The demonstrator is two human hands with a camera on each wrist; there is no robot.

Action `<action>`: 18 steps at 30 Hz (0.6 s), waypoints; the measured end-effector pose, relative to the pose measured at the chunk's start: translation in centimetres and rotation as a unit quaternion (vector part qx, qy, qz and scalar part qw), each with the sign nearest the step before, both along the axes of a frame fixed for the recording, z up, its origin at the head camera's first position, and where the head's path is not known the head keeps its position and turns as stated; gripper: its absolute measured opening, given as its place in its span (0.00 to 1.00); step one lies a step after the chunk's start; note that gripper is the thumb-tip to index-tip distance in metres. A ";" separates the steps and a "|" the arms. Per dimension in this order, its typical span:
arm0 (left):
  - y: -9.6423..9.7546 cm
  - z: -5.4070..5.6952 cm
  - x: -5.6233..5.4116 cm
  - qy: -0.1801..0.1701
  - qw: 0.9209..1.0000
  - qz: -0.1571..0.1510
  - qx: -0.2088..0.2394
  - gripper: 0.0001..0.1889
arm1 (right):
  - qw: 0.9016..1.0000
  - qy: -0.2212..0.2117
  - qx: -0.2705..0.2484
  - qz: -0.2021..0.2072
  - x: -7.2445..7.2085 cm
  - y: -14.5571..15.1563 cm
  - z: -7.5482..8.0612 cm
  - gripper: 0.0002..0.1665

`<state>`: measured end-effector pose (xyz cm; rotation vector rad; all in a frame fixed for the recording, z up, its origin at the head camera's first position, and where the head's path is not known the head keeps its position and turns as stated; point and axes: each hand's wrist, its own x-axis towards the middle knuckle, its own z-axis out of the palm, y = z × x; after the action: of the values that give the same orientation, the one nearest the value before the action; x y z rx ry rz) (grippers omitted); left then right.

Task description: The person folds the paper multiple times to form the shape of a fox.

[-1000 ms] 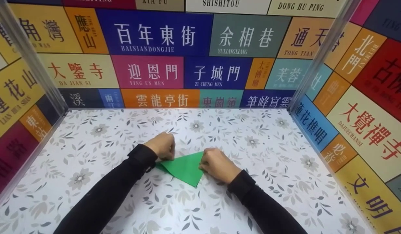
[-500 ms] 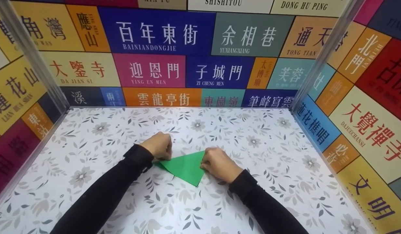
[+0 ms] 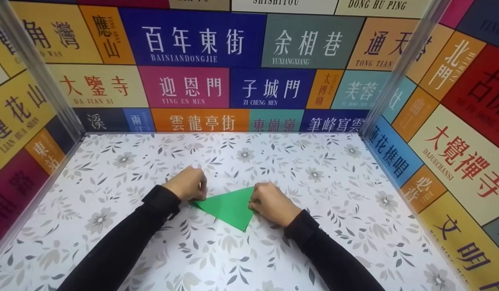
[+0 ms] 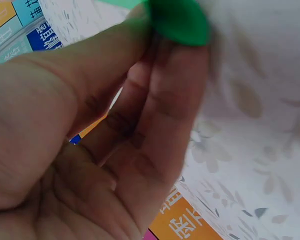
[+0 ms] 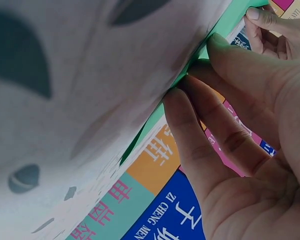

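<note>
A piece of green paper (image 3: 228, 208), folded into a triangular shape, lies on the patterned tabletop between both hands. My left hand (image 3: 188, 184) pinches its pointed left corner. In the left wrist view a curved bit of the green paper (image 4: 182, 24) shows between thumb and fingertips. On the other side, my right hand (image 3: 273, 204) holds the paper's right edge, thumb against curled fingers. From the right wrist, the paper (image 5: 235, 19) appears as a thin strip low over the table, with the left hand (image 5: 275, 30) at its far end.
The white tabletop (image 3: 152, 250) carries a grey leaf and flower print. Colourful panels with lettering form a back wall (image 3: 184, 89), a left wall (image 3: 15, 109) and a right wall (image 3: 455, 133) around it. Clear strips run up the two corners.
My left hand has slid left and slightly down, out to the paper's left corner. The raised left part of the paper now looks flatter. My right hand stays nearly still.
</note>
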<state>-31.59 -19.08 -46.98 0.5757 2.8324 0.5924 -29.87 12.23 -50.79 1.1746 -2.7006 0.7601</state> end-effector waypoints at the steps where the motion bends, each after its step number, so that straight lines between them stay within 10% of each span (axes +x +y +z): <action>1: 0.0 -0.1 0.2 0.007 1.000 0.002 0.003 0.04 | 1.000 0.000 0.000 0.000 0.0 0.0 0.0 0.05; 18: -1.0 -1.2 2.4 0.043 0.996 0.051 0.051 0.07 | 1.000 -0.006 0.015 -0.016 0.1 0.0 -0.1 0.04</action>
<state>-29.19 -20.07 -48.20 0.4873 2.9407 0.7525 -29.79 12.18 -50.91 1.1344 -2.7435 0.7261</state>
